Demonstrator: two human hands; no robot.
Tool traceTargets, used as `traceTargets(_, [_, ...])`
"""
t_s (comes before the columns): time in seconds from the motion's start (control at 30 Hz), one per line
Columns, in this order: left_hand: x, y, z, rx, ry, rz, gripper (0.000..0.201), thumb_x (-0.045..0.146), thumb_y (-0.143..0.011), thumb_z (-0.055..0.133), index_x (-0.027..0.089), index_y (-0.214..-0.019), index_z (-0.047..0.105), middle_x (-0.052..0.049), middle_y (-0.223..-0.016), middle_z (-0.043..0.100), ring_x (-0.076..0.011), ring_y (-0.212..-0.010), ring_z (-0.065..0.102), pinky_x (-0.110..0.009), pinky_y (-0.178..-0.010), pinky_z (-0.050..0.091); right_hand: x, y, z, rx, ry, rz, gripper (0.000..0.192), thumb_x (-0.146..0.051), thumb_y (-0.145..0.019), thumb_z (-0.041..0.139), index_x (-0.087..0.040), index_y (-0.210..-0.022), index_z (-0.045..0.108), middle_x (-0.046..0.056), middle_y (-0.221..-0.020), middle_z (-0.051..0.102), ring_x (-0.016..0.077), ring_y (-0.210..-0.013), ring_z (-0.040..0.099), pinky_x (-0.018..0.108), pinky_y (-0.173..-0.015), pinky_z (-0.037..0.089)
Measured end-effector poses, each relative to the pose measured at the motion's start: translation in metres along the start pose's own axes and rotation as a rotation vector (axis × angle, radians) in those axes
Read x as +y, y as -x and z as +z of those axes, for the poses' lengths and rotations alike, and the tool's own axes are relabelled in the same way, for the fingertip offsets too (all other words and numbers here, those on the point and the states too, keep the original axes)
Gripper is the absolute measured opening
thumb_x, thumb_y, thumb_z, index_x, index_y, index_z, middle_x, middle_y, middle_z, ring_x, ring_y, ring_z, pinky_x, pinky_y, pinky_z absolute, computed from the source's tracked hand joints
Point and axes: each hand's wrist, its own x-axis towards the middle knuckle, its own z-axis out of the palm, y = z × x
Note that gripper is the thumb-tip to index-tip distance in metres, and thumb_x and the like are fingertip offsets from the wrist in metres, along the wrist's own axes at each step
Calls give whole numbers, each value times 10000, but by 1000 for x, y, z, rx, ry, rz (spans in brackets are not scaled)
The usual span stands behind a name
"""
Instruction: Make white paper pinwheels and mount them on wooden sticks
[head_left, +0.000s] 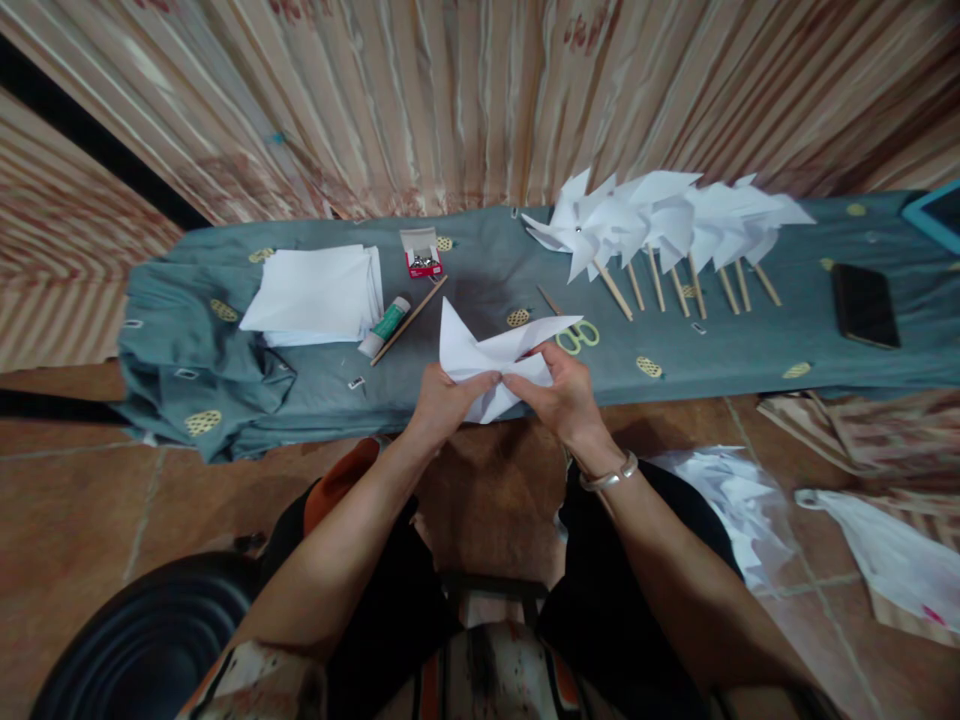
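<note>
Both hands hold a white paper pinwheel (487, 352) over the front edge of the cloth-covered table. My left hand (444, 405) grips its left side, thumb pressed near the centre. From the right, my right hand (559, 390) grips it with its thumb meeting the other at the middle. Several blades stick out above the fingers; no stick shows on it. Just past my right hand lie scissors (577, 338) with light green handles. To the left are a wooden stick (409, 320), a green-and-white glue stick (385, 327) and a small red box (422, 255) of shiny metal pins.
A stack of white paper (311, 292) lies at left on the grey-green tablecloth (480, 240). Several finished pinwheels (667, 220) on sticks overlap at the back right, near a dark phone (866, 306). A black round stool (150, 640) and a bag of white paper (735, 510) are on the floor.
</note>
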Motion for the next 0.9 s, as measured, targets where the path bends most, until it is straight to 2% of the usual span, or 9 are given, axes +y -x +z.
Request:
traceTargets(0.3, [2, 1, -5, 24, 57, 14, 388, 303, -519, 833, 96, -840, 763, -77, -829, 769, -210, -727, 690, -351, -751, 561, 2, -2, 9, -16, -103, -11, 281, -360, -634, 734, -203, -839, 625, -18, -731, 676, 152, -624, 581, 274, -589, 457])
traceTargets(0.5, [8, 1, -17, 76, 108, 58, 371, 307, -521, 830, 112, -830, 766, -76, -843, 771, -215, -742, 696, -352, -759, 567, -5, -3, 16, -70, -347, 6, 424, -439, -638, 807, -223, -953, 623, 15, -890, 738, 185, -779, 673, 326, -734, 532])
traceTargets(0.63, [19, -7, -40, 216, 151, 136, 383, 312, -508, 838, 108, -821, 756, -81, -836, 768, -217, -768, 702, -354, -782, 571, -6, -11, 16, 21, -358, -38, 383, -542, -766, 704, -228, -982, 666, 44, -963, 749, 202, -898, 697, 368, -855, 535])
traceTargets(0.73, [31, -15, -65, 363, 185, 275, 397, 296, -508, 832, 99, -843, 748, -93, -836, 766, -222, -833, 705, -347, -823, 569, -1, -21, 22, 77, -356, -50, 361, -517, -732, 738, -212, -917, 684, 44, -896, 755, 195, -853, 706, 379, -872, 537])
traceTargets(0.8, [40, -19, -83, 465, 183, 334, 411, 283, -511, 835, 94, -865, 743, -103, -851, 765, -230, -873, 706, -352, -852, 566, 4, -25, 30, 63, -337, -57, 342, -484, -699, 764, -208, -884, 682, 42, -857, 758, 198, -836, 710, 379, -855, 543])
traceTargets(0.9, [51, -20, -107, 572, 200, 422, 409, 257, -500, 839, 91, -860, 736, -113, -891, 762, -233, -910, 705, -357, -898, 556, 12, -26, 48, 16, -260, -79, 268, -446, -763, 697, -204, -878, 692, 54, -855, 764, 197, -823, 709, 367, -823, 544])
